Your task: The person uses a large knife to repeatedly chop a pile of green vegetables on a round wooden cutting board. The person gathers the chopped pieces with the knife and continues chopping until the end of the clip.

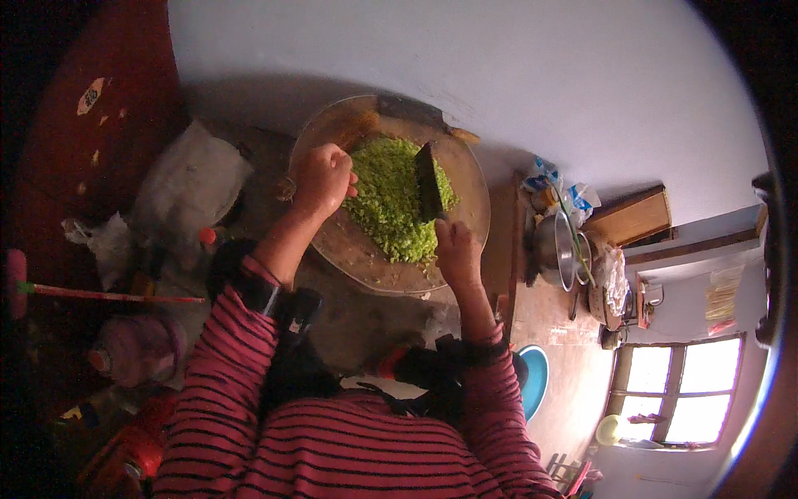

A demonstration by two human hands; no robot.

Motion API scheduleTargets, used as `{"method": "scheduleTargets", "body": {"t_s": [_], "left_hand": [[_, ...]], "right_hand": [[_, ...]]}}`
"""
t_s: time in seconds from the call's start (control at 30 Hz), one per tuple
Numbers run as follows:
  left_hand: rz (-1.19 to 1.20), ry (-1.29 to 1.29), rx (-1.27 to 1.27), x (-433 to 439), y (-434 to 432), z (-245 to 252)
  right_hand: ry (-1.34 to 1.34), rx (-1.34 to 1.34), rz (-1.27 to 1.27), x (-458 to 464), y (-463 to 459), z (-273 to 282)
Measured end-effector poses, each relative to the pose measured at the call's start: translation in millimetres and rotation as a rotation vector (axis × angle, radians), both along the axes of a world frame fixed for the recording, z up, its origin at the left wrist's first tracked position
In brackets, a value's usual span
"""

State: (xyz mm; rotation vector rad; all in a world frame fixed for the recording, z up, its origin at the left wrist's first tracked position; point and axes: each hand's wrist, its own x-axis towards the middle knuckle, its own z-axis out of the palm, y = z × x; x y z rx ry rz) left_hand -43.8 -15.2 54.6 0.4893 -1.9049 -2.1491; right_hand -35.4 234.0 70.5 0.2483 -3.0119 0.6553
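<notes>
A heap of finely chopped green vegetable (pixel 393 193) lies on a large round wooden chopping board (pixel 361 268). My right hand (pixel 459 252) grips the handle of a cleaver (pixel 427 181), whose dark blade stands in the right part of the heap. At the heap's left edge, over the board, my left hand (pixel 325 178) is curled with its fingers bent in; whether it holds anything cannot be told. A second cleaver (pixel 411 111) with a wooden handle lies at the board's far edge.
The wall (pixel 467 50) rises just behind the board. Plastic bags (pixel 193 174) and a large plastic bottle (pixel 140 349) are at the left. A metal bowl (pixel 557 249) stands on the right, with a blue basin (pixel 534 380) nearer me.
</notes>
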Motion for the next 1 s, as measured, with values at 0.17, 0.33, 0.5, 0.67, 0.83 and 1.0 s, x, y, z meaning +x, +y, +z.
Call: {"method": "scheduleTargets", "body": {"t_s": [0.17, 0.33, 0.5, 0.67, 0.83, 1.0], "left_hand": [[-0.012, -0.008, -0.006, -1, 1, 1], [-0.027, -0.038, -0.042, -1, 1, 1], [-0.016, -0.007, -0.035, 0, -1, 1], [-0.033, -0.028, -0.027, 1, 2, 3], [-0.029, 0.002, -0.059, 1, -2, 1], [-0.022, 0.000, -0.091, -1, -2, -2]], "right_hand": [[0.280, 0.046, 0.079, 5, 4, -9], [-0.026, 0.043, 0.037, 0, -5, -7], [0.074, -0.178, 0.005, 8, 6, 4], [0.029, 0.078, 0.143, 10, -6, -10], [-0.017, -0.063, 0.089, 3, 2, 3], [-0.104, -0.248, 0.049, 11, 12, 19]]}}
